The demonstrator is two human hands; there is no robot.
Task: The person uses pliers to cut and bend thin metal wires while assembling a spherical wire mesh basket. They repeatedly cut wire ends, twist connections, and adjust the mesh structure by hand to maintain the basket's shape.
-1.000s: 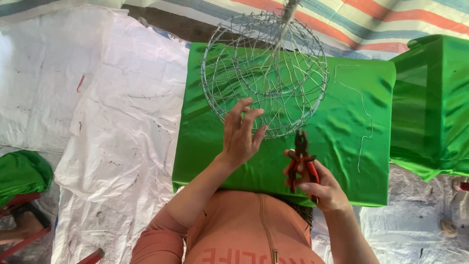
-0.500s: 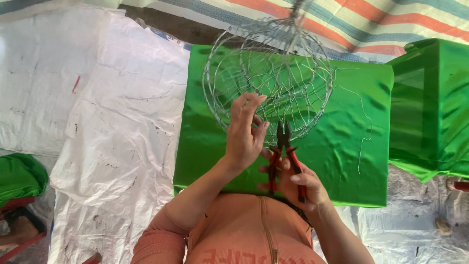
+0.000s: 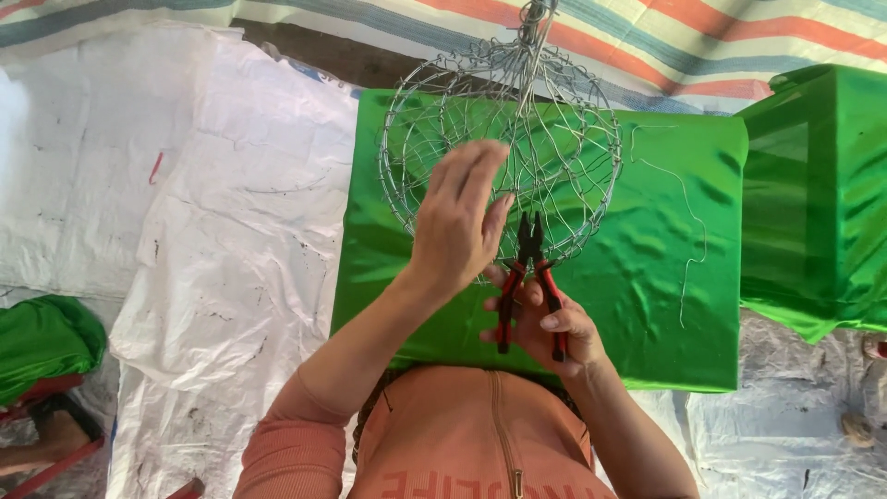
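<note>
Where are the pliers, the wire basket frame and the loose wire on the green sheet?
pliers (image 3: 530, 242), head view, on the dark metal head above the red handles.
wire basket frame (image 3: 591, 139), head view, on its right side mesh.
loose wire (image 3: 695, 231), head view, on the middle of the thin strand lying on the green sheet (image 3: 647, 342).

Green shiny cloth (image 3: 647, 305) lies over white plastic sheeting (image 3: 231, 268).
</note>
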